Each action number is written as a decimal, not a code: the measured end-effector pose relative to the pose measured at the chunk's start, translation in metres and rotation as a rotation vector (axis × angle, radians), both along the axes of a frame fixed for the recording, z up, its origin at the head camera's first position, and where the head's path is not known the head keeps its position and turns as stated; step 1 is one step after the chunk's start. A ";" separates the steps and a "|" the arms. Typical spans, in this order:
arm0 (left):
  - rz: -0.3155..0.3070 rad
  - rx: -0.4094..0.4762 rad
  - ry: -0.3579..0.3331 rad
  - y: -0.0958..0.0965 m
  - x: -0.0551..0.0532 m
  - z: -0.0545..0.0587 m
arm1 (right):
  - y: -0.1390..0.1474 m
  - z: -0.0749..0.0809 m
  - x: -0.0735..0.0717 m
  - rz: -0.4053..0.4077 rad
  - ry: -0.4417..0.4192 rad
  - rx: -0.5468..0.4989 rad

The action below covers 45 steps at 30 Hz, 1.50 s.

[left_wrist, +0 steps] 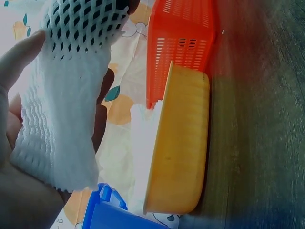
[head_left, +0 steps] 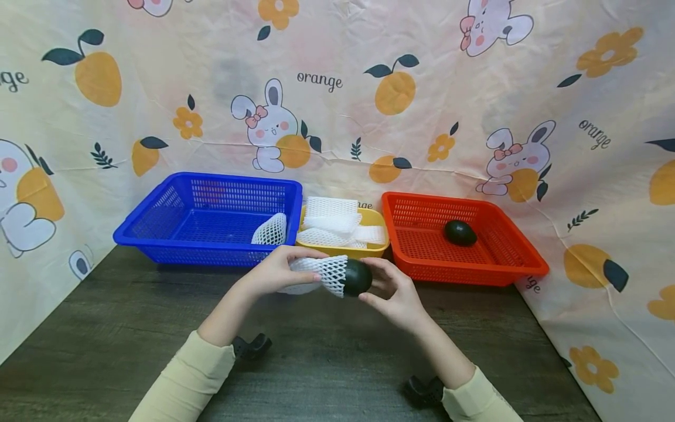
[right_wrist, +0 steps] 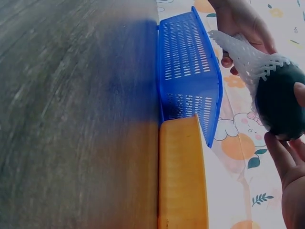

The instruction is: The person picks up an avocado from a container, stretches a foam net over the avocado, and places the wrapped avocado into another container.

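Observation:
In the head view, my left hand (head_left: 275, 271) grips a white foam net sleeve (head_left: 332, 274) in front of the baskets. One end of a dark green avocado (head_left: 358, 277) sits inside the sleeve's mouth; its other end is bare. My right hand (head_left: 399, 294) holds that bare end between thumb and fingers. From the left wrist, the sleeve (left_wrist: 66, 109) is stretched into open mesh over the fruit, while its lower part hangs slack and flat. The right wrist view shows the avocado (right_wrist: 281, 101) with the thumb on one side and fingers beneath.
Behind the hands stand a blue basket (head_left: 195, 253) with one bulging netted item (head_left: 270, 230), a yellow bin (head_left: 381, 249) with a pile of white foam nets (head_left: 332, 217), and a red basket (head_left: 469, 275) with another bare avocado (head_left: 460, 232). A patterned cloth hangs behind the dark wooden table (head_left: 327, 363).

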<state>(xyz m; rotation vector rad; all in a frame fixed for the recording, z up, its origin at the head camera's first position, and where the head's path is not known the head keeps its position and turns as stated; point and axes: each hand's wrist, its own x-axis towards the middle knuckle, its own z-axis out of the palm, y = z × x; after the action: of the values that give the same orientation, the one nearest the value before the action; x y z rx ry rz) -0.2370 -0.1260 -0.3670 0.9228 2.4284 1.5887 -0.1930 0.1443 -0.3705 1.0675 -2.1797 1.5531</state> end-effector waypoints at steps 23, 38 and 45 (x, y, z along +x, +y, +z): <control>-0.041 0.037 -0.019 0.007 -0.003 -0.005 | -0.006 -0.005 0.000 -0.110 -0.075 -0.112; -0.023 0.066 -0.063 0.012 -0.002 -0.007 | -0.003 -0.034 -0.018 -0.034 -0.030 -0.217; -0.024 0.055 -0.068 0.015 -0.001 -0.008 | -0.007 -0.035 -0.013 -0.072 -0.086 -0.234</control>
<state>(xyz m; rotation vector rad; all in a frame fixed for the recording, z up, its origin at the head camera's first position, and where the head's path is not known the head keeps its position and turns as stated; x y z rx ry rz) -0.2384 -0.1111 -0.3748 0.8868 2.3306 1.6591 -0.2059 0.1373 -0.4060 0.8558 -2.0015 1.7975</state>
